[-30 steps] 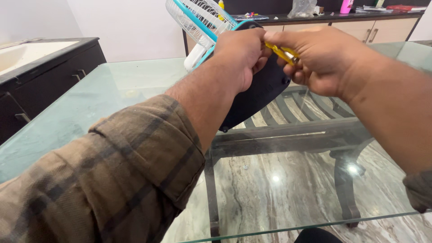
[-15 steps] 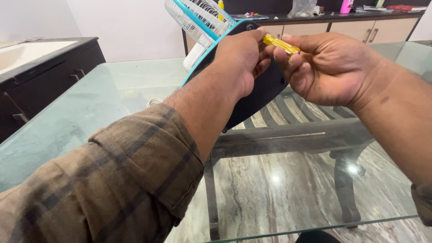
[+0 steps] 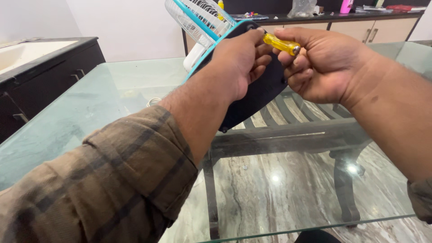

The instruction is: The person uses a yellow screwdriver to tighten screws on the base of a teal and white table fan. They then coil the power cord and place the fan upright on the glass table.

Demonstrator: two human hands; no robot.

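A small table fan lies tipped over on the glass table, its dark base (image 3: 258, 92) turned toward me and its white wire cage (image 3: 198, 15) with a teal rim behind. My left hand (image 3: 238, 60) grips the upper edge of the base. My right hand (image 3: 321, 63) holds a yellow-handled screwdriver (image 3: 281, 44) between thumb and fingers, its tip pointing at the top of the base near my left fingers. The tip itself is hidden.
The glass table (image 3: 103, 103) shows a dark frame and marble floor beneath. A dark cabinet with a sink (image 3: 40, 63) stands at the left. A counter with drawers (image 3: 360, 24) and clutter runs along the back.
My right hand has shifted its fingers along the screwdriver handle, which now shows more and sits slightly higher. My left hand keeps its grip on the base.
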